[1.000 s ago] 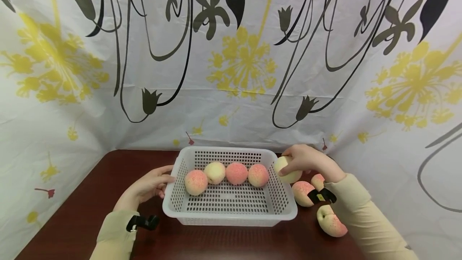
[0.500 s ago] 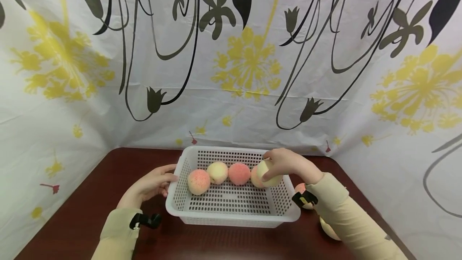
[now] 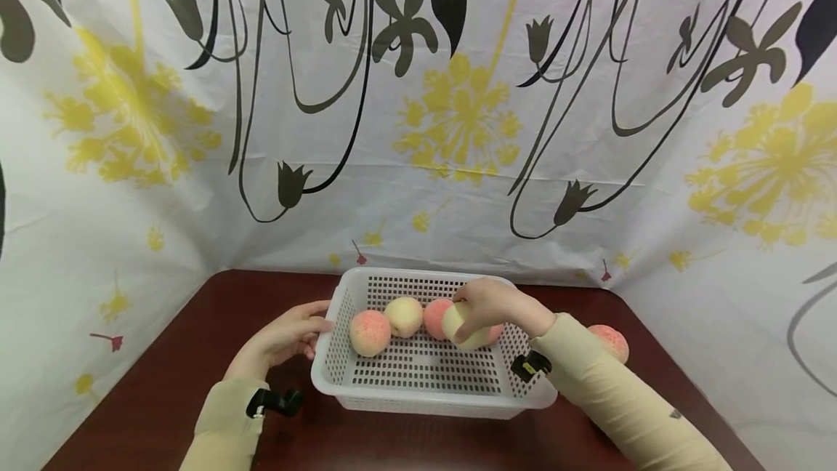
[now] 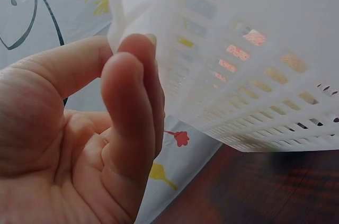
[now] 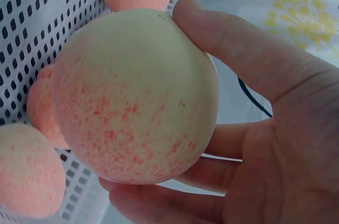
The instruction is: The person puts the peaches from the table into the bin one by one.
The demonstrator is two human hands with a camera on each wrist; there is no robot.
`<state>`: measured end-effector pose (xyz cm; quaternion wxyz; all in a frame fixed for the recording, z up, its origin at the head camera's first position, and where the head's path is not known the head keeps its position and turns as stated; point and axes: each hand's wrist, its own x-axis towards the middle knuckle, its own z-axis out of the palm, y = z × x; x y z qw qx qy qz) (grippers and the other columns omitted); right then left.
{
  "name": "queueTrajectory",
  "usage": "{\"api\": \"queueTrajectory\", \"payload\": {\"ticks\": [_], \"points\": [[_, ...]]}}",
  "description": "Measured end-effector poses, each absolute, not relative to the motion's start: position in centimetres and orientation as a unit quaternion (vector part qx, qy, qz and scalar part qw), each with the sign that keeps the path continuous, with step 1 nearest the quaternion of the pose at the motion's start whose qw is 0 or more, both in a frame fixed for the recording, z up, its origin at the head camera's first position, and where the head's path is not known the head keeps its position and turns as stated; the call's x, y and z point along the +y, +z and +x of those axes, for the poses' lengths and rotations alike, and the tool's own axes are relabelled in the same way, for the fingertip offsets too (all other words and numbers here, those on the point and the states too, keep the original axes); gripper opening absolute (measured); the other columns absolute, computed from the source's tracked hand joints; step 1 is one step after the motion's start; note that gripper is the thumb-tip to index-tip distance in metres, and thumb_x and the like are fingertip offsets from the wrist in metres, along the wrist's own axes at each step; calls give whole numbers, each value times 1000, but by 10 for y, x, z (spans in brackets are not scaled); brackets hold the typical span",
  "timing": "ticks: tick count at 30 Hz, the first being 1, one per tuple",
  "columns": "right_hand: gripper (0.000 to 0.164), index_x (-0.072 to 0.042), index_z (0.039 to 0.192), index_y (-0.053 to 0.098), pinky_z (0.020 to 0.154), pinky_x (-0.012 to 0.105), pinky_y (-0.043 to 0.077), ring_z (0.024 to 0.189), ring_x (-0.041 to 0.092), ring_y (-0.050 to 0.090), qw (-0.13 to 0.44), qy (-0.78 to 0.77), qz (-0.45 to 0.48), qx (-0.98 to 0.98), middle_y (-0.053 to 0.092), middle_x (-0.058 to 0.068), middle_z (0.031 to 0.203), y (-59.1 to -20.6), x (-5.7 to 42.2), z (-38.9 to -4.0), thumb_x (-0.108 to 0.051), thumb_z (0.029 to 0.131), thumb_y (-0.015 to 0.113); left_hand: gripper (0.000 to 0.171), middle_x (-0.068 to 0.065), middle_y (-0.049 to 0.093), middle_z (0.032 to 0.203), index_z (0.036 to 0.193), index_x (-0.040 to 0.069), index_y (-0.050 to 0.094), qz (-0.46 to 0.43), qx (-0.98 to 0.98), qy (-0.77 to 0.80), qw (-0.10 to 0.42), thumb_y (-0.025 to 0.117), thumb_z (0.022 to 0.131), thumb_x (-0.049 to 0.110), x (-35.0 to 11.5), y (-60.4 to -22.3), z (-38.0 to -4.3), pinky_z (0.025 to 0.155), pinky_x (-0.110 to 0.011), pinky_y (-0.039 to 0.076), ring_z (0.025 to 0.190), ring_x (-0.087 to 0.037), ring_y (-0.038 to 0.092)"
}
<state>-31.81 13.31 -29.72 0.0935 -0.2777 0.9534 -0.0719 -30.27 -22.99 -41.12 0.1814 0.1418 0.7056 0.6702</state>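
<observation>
My right hand (image 3: 487, 304) holds a pale yellow peach (image 3: 463, 325) over the white plastic basket (image 3: 431, 402), thumb on one side and fingers on the other. In the right wrist view this peach (image 5: 137, 102) shows a red-speckled lower side and overlaps other peaches behind it. My left hand (image 3: 288, 333) grips the basket's left rim, its fingers curled at the edge in the left wrist view. A row of peaches lies in the basket: a pink-yellow peach (image 3: 370, 333), a yellow peach (image 3: 403, 317), a pink peach (image 3: 437, 317), and another mostly hidden behind the held one.
The basket stands on a dark red-brown table (image 3: 176, 376). Right of it another peach (image 3: 609, 342) shows beyond my right sleeve (image 3: 608, 376), which covers part of the table. A floral cloth (image 3: 366, 187) hangs at the back and sides.
My right hand has carried the pale peach leftward from outside the basket's right rim to above the row inside. The left hand has stayed at the left rim; the view has shifted slightly.
</observation>
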Motion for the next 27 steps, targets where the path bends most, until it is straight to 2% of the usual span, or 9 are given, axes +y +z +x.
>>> {"api": "queueTrajectory", "payload": {"ticks": [6, 10, 15, 27], "points": [[44, -16, 102, 69, 68, 32, 45, 74, 13, 52, 98, -72, -298, 947, 58, -8, 83, -302, 123, -318, -33, 64, 85, 65, -28, 63, 112, 150, -3, 26, 142, 707, 670, 178, 58, 96, 14, -228, -413, -303, 51, -23, 51, 52, -9, 56], [43, -21, 104, 68, 71, 32, 46, 79, 12, 54, 132, -102, -314, 934, 58, -10, 86, -306, 114, -320, -28, 65, 85, 65, -28, 63, 111, 150, -2, 26, 137, 707, 671, 175, 58, 96, 15, -229, -413, -302, 51, -22, 51, 51, -9, 56], [50, -17, 112, 68, 74, 33, 46, 83, 12, 55, 163, -113, -326, 925, 59, -9, 93, -309, 103, -321, -26, 66, 86, 66, -28, 64, 111, 151, -2, 25, 136, 703, 675, 176, 58, 95, 14, -231, -412, -301, 50, -22, 51, 51, -9, 55], [64, -12, 123, 64, 80, 32, 47, 94, 15, 57, 145, -84, -365, 916, 63, -3, 107, -318, 81, -323, -32, 66, 87, 64, -30, 63, 111, 150, -2, 27, 144, 702, 675, 178, 58, 96, 13, -232, -412, -302, 51, -22, 51, 51, -8, 56]]}}
